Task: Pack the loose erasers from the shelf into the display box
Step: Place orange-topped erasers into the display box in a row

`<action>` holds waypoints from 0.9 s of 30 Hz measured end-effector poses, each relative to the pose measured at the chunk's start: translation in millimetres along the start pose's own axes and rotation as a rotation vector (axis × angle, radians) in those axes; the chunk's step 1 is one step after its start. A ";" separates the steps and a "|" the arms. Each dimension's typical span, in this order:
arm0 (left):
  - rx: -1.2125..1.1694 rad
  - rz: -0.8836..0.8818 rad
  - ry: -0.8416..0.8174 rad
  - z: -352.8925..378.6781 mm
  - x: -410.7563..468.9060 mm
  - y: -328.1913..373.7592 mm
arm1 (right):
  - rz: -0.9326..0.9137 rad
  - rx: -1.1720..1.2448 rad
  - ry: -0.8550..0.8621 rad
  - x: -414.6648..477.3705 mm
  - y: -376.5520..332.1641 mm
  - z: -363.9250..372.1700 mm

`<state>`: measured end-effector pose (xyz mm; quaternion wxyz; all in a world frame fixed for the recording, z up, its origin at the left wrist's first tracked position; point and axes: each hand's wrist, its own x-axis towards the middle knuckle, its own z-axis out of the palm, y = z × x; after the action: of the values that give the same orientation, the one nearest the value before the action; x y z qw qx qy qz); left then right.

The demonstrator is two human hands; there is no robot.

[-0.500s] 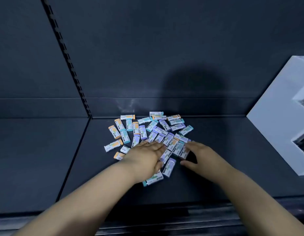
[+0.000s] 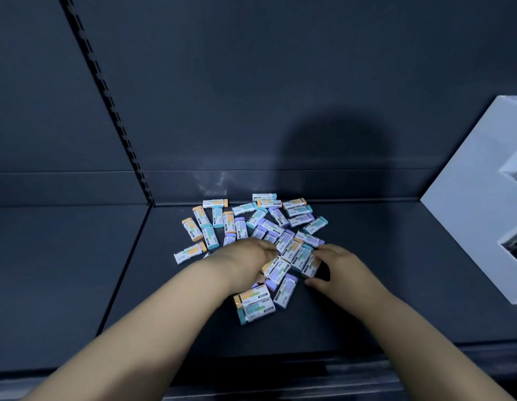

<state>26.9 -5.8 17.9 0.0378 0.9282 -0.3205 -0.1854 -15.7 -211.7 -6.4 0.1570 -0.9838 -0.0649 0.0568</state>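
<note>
Several small loose erasers (image 2: 295, 211) in white sleeves with orange, teal or purple ends lie in a heap on the dark shelf (image 2: 396, 285). My left hand (image 2: 245, 260) sits on the near side of the heap. Its fingers curl down over a few erasers (image 2: 276, 269) and the fingertips are hidden. Two more erasers (image 2: 253, 302) lie stacked by its wrist. My right hand (image 2: 339, 267) rests its fingers on an eraser (image 2: 309, 264) at the heap's right edge, with the thumb spread apart below it. A white box (image 2: 477, 204) stands at the right.
A slotted upright rail (image 2: 118, 128) divides this shelf bay from the one on the left. The dark back panel (image 2: 280, 82) rises right behind the heap. The shelf's front lip (image 2: 280, 369) runs under my forearms.
My left hand has gone from lying flat on the heap to curling its fingers into it. Erasers near its wrist have shifted toward me. The right hand has barely moved.
</note>
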 end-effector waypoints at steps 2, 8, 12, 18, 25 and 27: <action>0.005 0.006 -0.018 -4.2 3.1 2.8 | 0.001 0.004 0.016 0.4 0.0 1.0; 0.057 0.029 0.076 -3.9 0.1 4.6 | -0.002 0.126 0.110 -1.3 -3.0 -8.2; -0.012 -0.055 0.307 -4.5 -15.7 6.5 | -0.110 0.235 0.185 -6.3 -19.2 -17.9; 0.030 -0.430 0.310 25.0 -42.4 5.4 | -0.283 0.278 -0.007 -8.5 -54.1 4.5; -0.173 -0.346 0.306 34.5 -67.5 -11.3 | -0.257 0.233 -0.105 -3.3 -54.4 16.8; -0.195 -0.352 0.297 32.7 -73.8 -10.8 | -0.257 0.215 -0.109 -3.1 -53.7 17.4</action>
<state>-32.4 49.3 9.2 0.1411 0.9787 -0.1255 -0.0809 -26.9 -156.4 -5.6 0.2636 -0.9404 -0.1920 0.0961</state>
